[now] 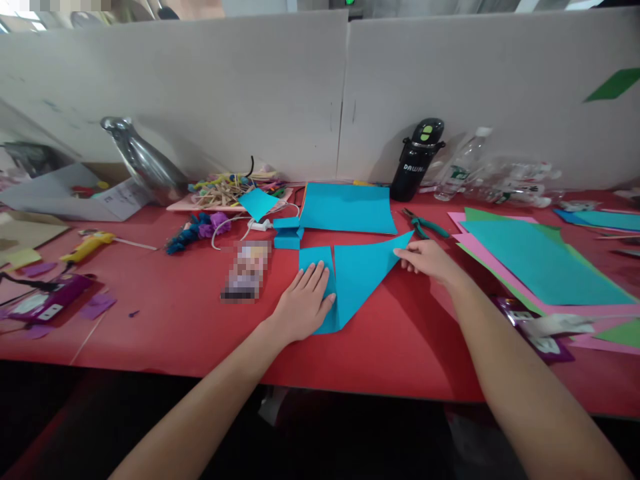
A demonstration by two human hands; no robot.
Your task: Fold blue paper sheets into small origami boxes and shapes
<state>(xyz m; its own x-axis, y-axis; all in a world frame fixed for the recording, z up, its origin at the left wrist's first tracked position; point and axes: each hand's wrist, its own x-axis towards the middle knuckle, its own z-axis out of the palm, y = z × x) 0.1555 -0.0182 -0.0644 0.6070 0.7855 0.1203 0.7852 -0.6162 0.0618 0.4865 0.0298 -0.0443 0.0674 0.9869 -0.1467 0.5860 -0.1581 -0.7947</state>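
Note:
A blue paper sheet (357,277) lies on the red table, with a slit running down from its top edge and a slanted right side. My left hand (306,303) rests flat on its left part, fingers stretched out. At the sheet's upper right corner, my right hand (423,259) pinches the tip between thumb and fingers. Just behind lies a blue rectangular sheet (347,209). A small folded blue paper piece (288,233) stands to its left, and a small blue square (258,203) lies farther left.
Green-handled pliers (425,225) and a black bottle (417,160) are behind my right hand. Coloured sheets (540,257) lie at the right. On the left are a phone-like object (247,270), yellow glue gun (89,247), metal flask (145,160) and grey box (113,200).

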